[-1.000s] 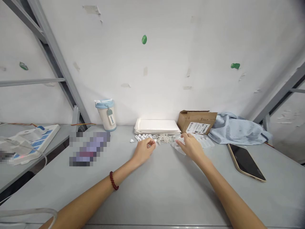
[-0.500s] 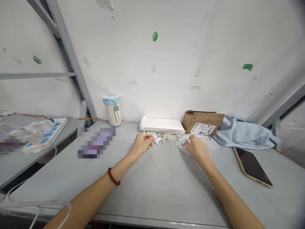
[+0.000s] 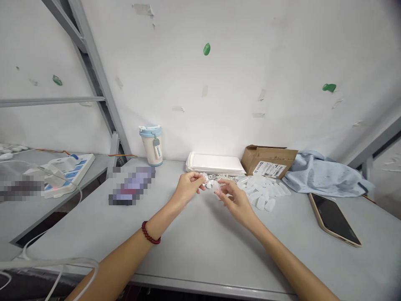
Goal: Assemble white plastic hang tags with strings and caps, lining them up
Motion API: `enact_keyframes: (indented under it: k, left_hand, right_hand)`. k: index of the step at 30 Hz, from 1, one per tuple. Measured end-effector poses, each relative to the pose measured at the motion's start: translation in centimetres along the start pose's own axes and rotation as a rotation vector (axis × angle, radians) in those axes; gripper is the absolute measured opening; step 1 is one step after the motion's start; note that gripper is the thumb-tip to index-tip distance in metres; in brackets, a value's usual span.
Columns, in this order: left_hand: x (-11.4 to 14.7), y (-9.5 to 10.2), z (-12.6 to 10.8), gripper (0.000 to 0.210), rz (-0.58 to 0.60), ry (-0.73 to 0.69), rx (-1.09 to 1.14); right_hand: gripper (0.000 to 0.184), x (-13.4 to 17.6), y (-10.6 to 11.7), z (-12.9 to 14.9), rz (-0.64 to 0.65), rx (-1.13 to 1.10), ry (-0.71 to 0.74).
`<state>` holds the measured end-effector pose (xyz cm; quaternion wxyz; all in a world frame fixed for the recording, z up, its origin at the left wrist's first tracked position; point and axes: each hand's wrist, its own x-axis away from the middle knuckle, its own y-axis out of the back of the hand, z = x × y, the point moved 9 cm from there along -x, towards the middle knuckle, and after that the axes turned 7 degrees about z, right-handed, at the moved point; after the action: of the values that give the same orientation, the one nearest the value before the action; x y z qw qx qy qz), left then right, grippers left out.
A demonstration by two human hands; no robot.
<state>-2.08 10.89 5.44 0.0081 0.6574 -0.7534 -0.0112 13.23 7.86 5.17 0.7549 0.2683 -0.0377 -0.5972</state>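
Observation:
My left hand (image 3: 188, 189), with a dark red bead bracelet (image 3: 150, 233) on its wrist, is closed in a pinch around what looks like a small white piece (image 3: 206, 180). Facing it, my right hand (image 3: 235, 201) pinches a small translucent plastic piece (image 3: 216, 187) between thumb and fingers. The two sets of fingertips are close, with a narrow gap between them. Behind them lies a heap of off-white loops (image 3: 224, 177), partly hidden by the fingers. To the right of my right hand, flat translucent plastic pieces (image 3: 261, 190) are spread in a pile.
At the back stand a stack of white flat packs (image 3: 216, 163) and an opened cardboard box (image 3: 269, 161). A light blue cloth (image 3: 322, 173) and a phone (image 3: 335, 219) lie right. Left are a tumbler (image 3: 152, 146), a blurred purple item (image 3: 134, 184), and cables (image 3: 62, 263).
My right hand has come left from the translucent pile with a piece in its fingers, uncovering the pile. My left hand stays pinched in nearly the same place. The view has shifted slightly.

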Motion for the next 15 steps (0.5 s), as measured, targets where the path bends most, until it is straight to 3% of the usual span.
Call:
enact_keyframes:
  k: [6,15]
  left_hand:
    - [-0.1,-0.9,0.3,0.008,0.058,-0.046,-0.076]
    - [-0.2,-0.8,-0.1,0.009,0.039,-0.122,-0.217]
  right_hand:
    - [0.037,0.3,-1.4,-0.5,0.066,0.038,0.016]
    - [0.035,0.6,-1.3,0.0,0.034,0.129,0.069]
